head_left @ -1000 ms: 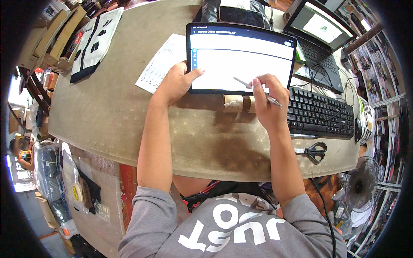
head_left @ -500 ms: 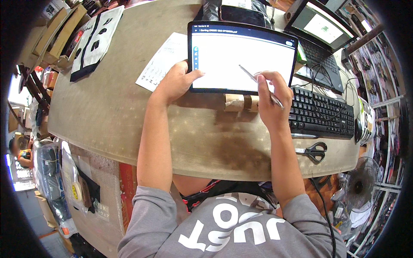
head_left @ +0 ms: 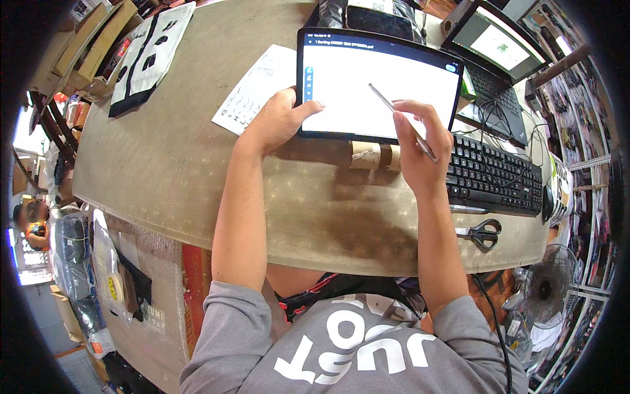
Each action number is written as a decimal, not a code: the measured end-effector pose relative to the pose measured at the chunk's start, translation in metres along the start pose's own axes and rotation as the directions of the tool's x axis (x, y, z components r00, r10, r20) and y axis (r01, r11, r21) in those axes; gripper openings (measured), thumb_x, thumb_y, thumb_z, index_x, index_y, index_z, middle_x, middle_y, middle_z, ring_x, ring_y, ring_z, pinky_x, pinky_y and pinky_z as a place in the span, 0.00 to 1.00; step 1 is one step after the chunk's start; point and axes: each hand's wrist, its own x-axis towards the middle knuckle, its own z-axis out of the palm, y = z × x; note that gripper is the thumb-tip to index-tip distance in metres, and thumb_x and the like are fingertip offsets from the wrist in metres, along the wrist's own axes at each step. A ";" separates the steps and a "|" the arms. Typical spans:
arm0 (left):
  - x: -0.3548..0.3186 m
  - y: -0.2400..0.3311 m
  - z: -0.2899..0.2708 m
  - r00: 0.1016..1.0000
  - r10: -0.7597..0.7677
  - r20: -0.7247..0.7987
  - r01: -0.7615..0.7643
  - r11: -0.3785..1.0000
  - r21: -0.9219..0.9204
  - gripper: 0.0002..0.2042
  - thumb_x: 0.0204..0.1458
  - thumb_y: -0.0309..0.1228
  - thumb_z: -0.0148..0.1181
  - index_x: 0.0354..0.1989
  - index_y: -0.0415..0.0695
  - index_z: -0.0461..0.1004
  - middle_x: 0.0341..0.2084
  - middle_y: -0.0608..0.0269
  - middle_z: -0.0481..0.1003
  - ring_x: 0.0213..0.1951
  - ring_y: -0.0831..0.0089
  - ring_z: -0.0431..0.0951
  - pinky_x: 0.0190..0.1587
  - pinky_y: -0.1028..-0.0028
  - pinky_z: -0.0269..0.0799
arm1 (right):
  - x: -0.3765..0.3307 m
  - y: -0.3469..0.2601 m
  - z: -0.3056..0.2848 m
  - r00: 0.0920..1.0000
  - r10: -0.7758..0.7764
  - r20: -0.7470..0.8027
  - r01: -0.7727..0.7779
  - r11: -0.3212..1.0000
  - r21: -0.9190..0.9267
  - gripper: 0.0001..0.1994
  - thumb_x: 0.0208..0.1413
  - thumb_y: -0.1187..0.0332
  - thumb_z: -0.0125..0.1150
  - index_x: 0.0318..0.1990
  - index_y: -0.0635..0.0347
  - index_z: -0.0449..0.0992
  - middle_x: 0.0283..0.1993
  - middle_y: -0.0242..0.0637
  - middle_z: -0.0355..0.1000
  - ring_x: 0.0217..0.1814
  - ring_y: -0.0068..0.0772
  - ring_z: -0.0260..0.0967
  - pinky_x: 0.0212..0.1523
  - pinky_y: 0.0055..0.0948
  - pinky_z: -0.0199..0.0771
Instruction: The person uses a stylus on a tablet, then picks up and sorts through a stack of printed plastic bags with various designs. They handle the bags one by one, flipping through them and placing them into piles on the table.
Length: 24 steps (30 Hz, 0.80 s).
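Guiding a slim silver stylus over a black-edged, white-lit rectangular tablet, upper centre of the frame, seems the current step. The right hand pinches the stylus in its grip; the left hand clasps the tablet's left edge. Another stroke would need steadiness.

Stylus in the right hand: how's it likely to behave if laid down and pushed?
The stylus is probably stiff: it looks straight along its visible length. Likely light, given its slim barrel and the pinch-like hold of the right hand. It may roll easily: it looks rodlike, though any clip is too small to make out.
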 end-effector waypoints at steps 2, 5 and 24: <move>-0.001 0.002 0.000 1.000 -0.002 0.003 0.002 1.000 0.012 0.19 0.49 0.37 0.56 0.42 0.32 0.71 0.35 0.54 0.74 0.38 0.70 0.72 0.45 0.73 0.66 | 0.002 0.001 0.004 1.000 0.007 0.012 -0.007 1.000 0.010 0.01 0.50 0.75 0.59 0.30 0.61 0.75 0.32 0.38 0.75 0.36 0.35 0.72 0.41 0.30 0.68; -0.004 0.005 -0.001 1.000 -0.025 0.014 0.024 0.992 0.122 0.19 0.47 0.37 0.57 0.42 0.32 0.71 0.34 0.55 0.75 0.38 0.70 0.72 0.45 0.73 0.66 | -0.002 0.005 -0.001 0.999 -0.013 0.032 0.014 0.999 -0.036 0.01 0.50 0.74 0.58 0.29 0.61 0.74 0.32 0.38 0.75 0.37 0.35 0.72 0.42 0.31 0.67; 0.004 -0.008 0.003 0.998 -0.020 -0.058 0.023 0.999 0.042 0.19 0.53 0.41 0.54 0.40 0.34 0.73 0.31 0.56 0.75 0.35 0.71 0.72 0.41 0.72 0.67 | -0.010 0.004 -0.002 0.994 0.069 0.089 -0.064 0.996 -0.062 0.03 0.50 0.75 0.57 0.27 0.63 0.72 0.26 0.39 0.71 0.31 0.38 0.68 0.33 0.32 0.66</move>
